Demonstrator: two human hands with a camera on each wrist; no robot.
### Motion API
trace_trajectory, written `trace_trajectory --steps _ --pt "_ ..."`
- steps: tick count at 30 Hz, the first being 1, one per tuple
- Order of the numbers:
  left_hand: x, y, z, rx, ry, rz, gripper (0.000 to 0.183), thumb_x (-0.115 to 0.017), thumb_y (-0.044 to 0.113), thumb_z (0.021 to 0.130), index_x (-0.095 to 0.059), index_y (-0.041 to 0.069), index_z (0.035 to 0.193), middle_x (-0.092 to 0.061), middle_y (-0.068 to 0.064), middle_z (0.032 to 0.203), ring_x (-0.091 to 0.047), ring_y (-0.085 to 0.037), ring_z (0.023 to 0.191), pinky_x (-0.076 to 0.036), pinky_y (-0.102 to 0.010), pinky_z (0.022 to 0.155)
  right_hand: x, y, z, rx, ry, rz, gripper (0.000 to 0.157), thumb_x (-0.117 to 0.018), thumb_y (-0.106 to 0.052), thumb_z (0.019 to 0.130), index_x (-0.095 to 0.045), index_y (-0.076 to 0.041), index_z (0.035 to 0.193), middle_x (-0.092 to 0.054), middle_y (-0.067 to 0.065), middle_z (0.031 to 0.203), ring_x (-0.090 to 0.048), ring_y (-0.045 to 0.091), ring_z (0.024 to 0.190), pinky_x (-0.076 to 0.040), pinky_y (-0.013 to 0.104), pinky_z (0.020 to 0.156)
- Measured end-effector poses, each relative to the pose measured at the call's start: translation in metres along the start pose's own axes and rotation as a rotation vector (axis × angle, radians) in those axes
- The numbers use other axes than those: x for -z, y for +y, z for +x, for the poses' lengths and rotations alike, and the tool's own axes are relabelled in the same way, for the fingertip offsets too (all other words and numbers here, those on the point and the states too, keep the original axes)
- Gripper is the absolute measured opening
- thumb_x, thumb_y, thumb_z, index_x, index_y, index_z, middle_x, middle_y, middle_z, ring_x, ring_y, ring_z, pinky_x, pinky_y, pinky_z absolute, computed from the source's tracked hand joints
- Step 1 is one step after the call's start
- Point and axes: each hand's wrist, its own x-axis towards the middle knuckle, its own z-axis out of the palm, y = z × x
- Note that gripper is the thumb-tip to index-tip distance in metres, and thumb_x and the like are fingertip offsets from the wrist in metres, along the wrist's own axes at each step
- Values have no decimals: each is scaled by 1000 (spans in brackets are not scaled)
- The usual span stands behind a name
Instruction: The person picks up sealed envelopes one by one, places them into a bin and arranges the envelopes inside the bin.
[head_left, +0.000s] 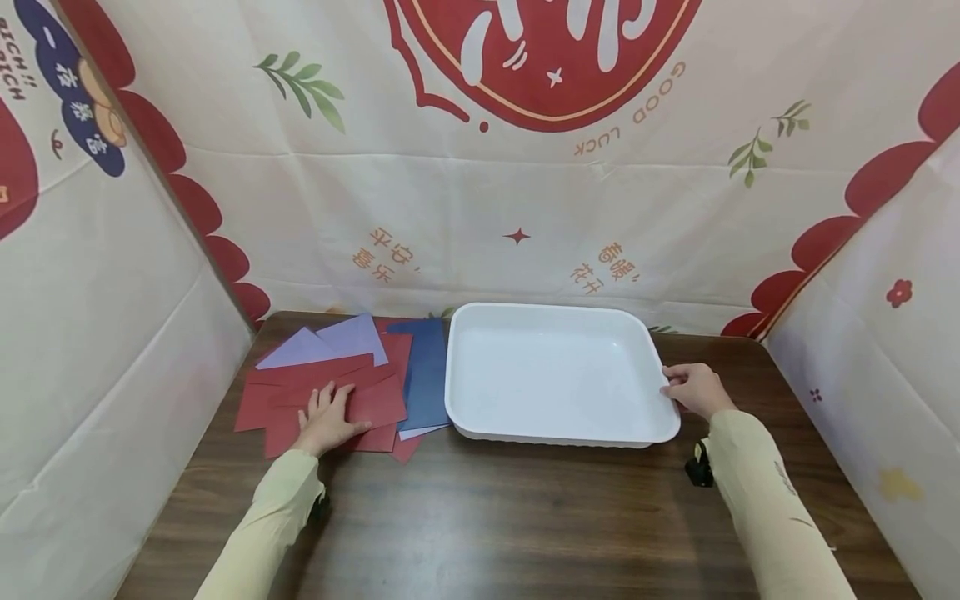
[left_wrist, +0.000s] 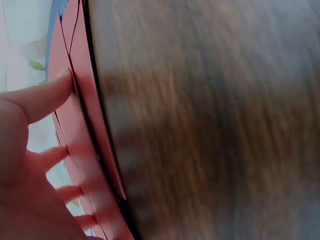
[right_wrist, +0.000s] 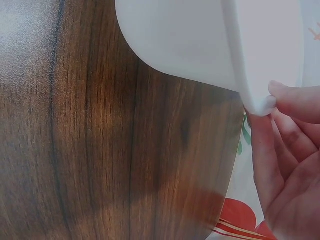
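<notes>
On the left of the table lies a loose pile of red envelopes [head_left: 382,398]. My left hand [head_left: 327,421] rests on the top of it, fingers spread, and in the left wrist view the thumb and fingertips touch a red envelope [left_wrist: 87,135]. Lilac envelopes [head_left: 351,337] show behind the red ones, and a dark blue envelope [head_left: 427,375] lies at the pile's right side. A white rectangular tray [head_left: 558,375] stands to the right of the pile. My right hand [head_left: 697,390] pinches its right rim between thumb and fingers, as the right wrist view shows with the rim [right_wrist: 260,107].
The brown wooden table [head_left: 510,517] extends in front of the tray. A printed white cloth [head_left: 480,208] hangs behind it, and similar cloth walls stand at left and right. The blue envelope lies close to the tray's left side.
</notes>
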Motion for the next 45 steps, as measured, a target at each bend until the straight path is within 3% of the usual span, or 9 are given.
trace_trajectory --steps 8,16,27,36,45 --pt "4 6 3 -23 2 36 78 -72 28 75 -32 4 137 -14 -28 143 -4 -48 130 -2 -69 96 1 -1 1 -13 -4 -2 47 -62 -9 83 -47 14 121 -56 20 91 -53 24 77 -53 35 65" --pt "3 11 1 -84 105 133 70 -70 33 77 -40 4 133 -28 -28 137 -23 -46 124 -22 -66 95 0 -1 1 -15 -17 -12 48 -62 -9 83 -46 13 123 -57 19 91 -53 24 77 -53 35 66" --pt "-6 6 2 -162 60 141 69 -72 29 75 -41 5 133 -26 -28 139 -22 -47 126 -14 -66 98 1 -2 -1 -27 -24 -7 50 -62 -11 83 -44 12 125 -55 23 97 -52 26 81 -53 35 67" --pt "-5 6 2 -202 30 130 67 -72 25 74 -43 5 131 -25 -27 140 -19 -47 127 -9 -66 99 0 -2 2 -36 -25 0 50 -62 -9 83 -45 13 125 -55 22 95 -53 25 79 -53 38 68" --pt "-1 8 2 -228 14 170 65 -73 29 74 -46 7 129 -28 -26 139 -23 -47 124 -13 -67 97 1 -3 1 -26 -20 0 49 -61 -8 83 -45 14 124 -55 20 92 -53 24 77 -53 34 64"
